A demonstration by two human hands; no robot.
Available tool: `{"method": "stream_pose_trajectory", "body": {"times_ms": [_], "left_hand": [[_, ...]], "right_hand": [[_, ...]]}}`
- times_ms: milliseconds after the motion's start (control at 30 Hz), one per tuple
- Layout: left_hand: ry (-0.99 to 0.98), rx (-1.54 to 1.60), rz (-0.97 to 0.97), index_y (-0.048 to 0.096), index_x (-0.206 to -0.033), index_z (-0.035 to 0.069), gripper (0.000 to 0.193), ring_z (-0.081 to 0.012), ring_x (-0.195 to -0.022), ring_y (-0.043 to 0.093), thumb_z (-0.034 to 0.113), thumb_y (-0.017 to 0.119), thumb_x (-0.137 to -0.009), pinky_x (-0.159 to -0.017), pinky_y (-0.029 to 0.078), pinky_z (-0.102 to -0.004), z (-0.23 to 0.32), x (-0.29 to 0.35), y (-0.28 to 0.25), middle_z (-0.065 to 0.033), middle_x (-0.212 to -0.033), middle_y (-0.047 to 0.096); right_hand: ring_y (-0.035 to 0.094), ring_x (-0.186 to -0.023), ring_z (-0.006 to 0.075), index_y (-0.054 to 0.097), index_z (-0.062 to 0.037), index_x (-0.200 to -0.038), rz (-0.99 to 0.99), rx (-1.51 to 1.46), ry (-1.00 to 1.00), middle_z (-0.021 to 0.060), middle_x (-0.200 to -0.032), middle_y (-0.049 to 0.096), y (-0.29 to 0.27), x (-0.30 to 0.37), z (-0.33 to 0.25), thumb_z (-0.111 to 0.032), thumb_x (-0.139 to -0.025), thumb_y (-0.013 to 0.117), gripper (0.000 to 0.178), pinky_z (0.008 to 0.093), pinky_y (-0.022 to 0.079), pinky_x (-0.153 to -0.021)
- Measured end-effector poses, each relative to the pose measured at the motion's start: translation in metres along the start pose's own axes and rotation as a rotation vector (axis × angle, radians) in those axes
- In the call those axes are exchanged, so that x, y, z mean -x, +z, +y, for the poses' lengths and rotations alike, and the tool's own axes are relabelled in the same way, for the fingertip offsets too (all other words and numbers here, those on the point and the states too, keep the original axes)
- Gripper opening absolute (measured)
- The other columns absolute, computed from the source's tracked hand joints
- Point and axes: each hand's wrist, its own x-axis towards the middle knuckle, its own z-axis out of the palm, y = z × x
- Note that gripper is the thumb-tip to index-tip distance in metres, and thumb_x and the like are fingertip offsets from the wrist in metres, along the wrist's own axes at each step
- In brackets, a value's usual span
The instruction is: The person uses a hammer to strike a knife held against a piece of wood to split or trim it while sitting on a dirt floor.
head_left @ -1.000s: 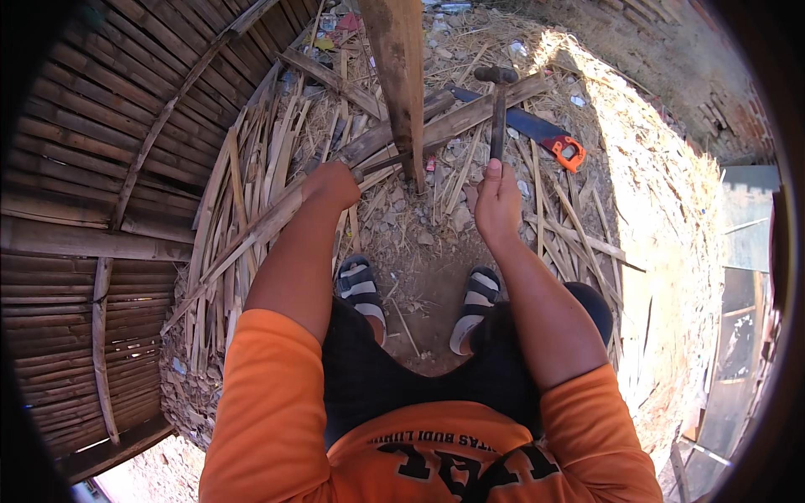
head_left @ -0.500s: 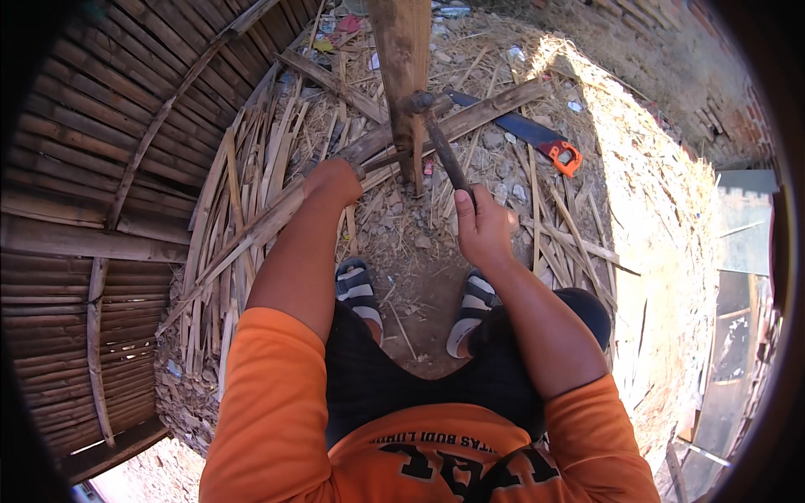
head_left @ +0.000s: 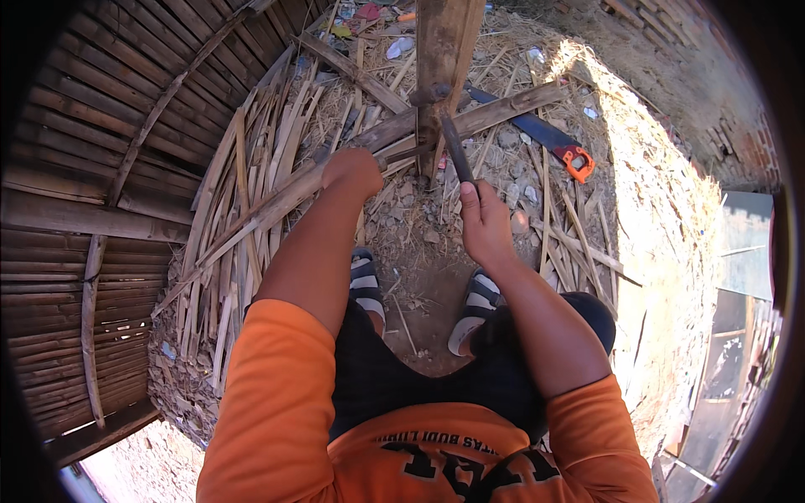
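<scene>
My right hand [head_left: 486,220] is closed round the dark handle of a hammer [head_left: 456,151], whose head lies against or just in front of an upright wooden post [head_left: 444,46]. My left hand [head_left: 350,173] makes a fist at the post's left side. From that fist a dark, narrow metal tool [head_left: 406,154] reaches toward the post's lower part; its grip is hidden in my fingers. Wooden beams [head_left: 513,104] cross close to the post. I cannot tell whether the tool's tip touches the wood.
A handsaw [head_left: 537,130] with an orange handle lies right of the post. Split wooden strips [head_left: 251,180] are heaped to the left, beside a slatted bamboo wall [head_left: 92,151]. My sandalled feet stand on bare dirt [head_left: 423,327]. Straw and rubble cover the ground further off.
The view has shifted, so the post and saw appear further right. The hammer head appears nearer the post's middle, its handle more upright. Both hands keep their holds.
</scene>
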Motion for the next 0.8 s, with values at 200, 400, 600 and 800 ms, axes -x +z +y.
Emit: {"method": "stream_pose_trajectory", "body": {"times_ms": [200, 400, 600, 800], "left_hand": [[0.028, -0.012, -0.027, 0.074, -0.114, 0.005, 0.034, -0.0348, -0.114, 0.067, 0.018, 0.065, -0.084, -0.095, 0.055, -0.0435, 0.005, 0.001, -0.003, -0.019, -0.122, 0.07], [0.012, 0.022, -0.009, 0.074, -0.113, 0.005, 0.034, -0.0346, -0.113, 0.068, 0.018, 0.065, -0.083, -0.094, 0.056, -0.0438, -0.001, 0.001, 0.005, -0.0189, -0.123, 0.07], [0.032, -0.019, -0.033, 0.075, -0.113, 0.005, 0.033, -0.034, -0.112, 0.069, 0.017, 0.066, -0.083, -0.092, 0.057, -0.0447, 0.004, -0.007, 0.007, -0.0188, -0.122, 0.07], [0.038, -0.013, 0.005, 0.076, -0.107, 0.002, 0.031, -0.0352, -0.108, 0.07, 0.018, 0.064, -0.083, -0.092, 0.057, -0.0429, -0.003, -0.013, 0.018, -0.0208, -0.114, 0.073]], "right_hand": [[0.063, -0.068, 0.0479, 0.057, -0.0005, -0.097, -0.059, 0.158, 0.061, 0.023, -0.068, 0.062, 0.018, 0.015, 0.037, -0.04, -0.106, 0.049, 0.041, 0.0511, 0.047, -0.061], [0.065, -0.074, 0.0495, 0.056, -0.001, -0.099, -0.015, 0.001, -0.015, 0.0257, -0.072, 0.064, 0.007, 0.003, 0.011, -0.04, -0.105, 0.05, 0.04, 0.0531, 0.049, -0.066], [0.061, -0.066, 0.048, 0.056, -0.0016, -0.097, -0.022, 0.197, 0.037, 0.0226, -0.067, 0.06, 0.022, 0.016, 0.047, -0.041, -0.106, 0.049, 0.041, 0.0505, 0.048, -0.062], [0.064, -0.074, 0.0511, 0.055, -0.0019, -0.101, 0.109, -0.034, -0.085, 0.0256, -0.073, 0.065, 0.006, -0.003, 0.015, -0.04, -0.105, 0.05, 0.039, 0.0556, 0.048, -0.065]]}}
